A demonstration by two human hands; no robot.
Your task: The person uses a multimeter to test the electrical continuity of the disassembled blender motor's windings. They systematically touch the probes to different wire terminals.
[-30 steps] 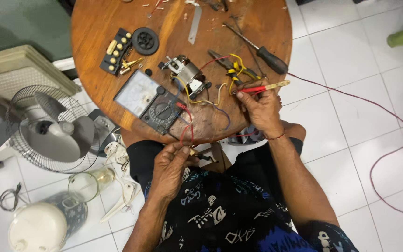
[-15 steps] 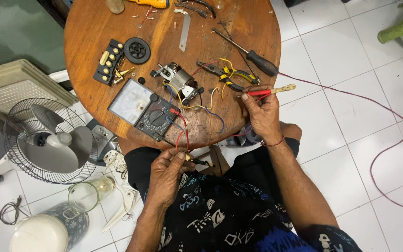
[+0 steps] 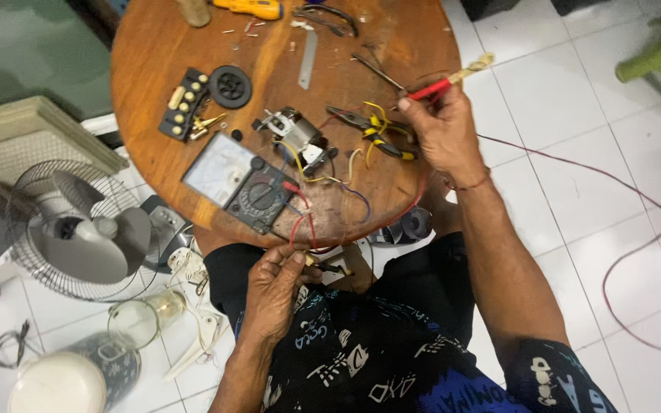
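1. Around my work on the round wooden table (image 3: 154, 84) lie a small electric motor (image 3: 294, 138) with yellow and white wires, pliers with yellow grips (image 3: 370, 126) just beside my right hand, a flat metal strip (image 3: 308, 60), a black round knob (image 3: 230, 86) and a black switch block with pale buttons (image 3: 183, 103).
2. A yellow screwdriver (image 3: 250, 8) and a second pair of pliers with dark handles (image 3: 329, 17) sit at the far edge, well apart from my hands.
3. On the tiled floor to my left stand a table fan with a wire cage (image 3: 70, 229), a glass jar (image 3: 138, 321) and a white round lid (image 3: 55, 382); a thin red wire (image 3: 613, 183) trails across the tiles on my right.
4. The meter (image 3: 242, 182) lies flat near the table's near edge, tilted, with a pale dial window at its far end and a dark body carrying a round selector; red and black leads curl from it toward my lap.
5. My right hand (image 3: 441, 130) is clenched on a red test probe (image 3: 434, 89), held above the table's right edge, its pale tip pointing up and away.
6. My left hand (image 3: 273, 294) is below the table edge over my lap, fingers pinched on a small black probe (image 3: 329, 268) with a brass-coloured end; the red lead loops just above it.
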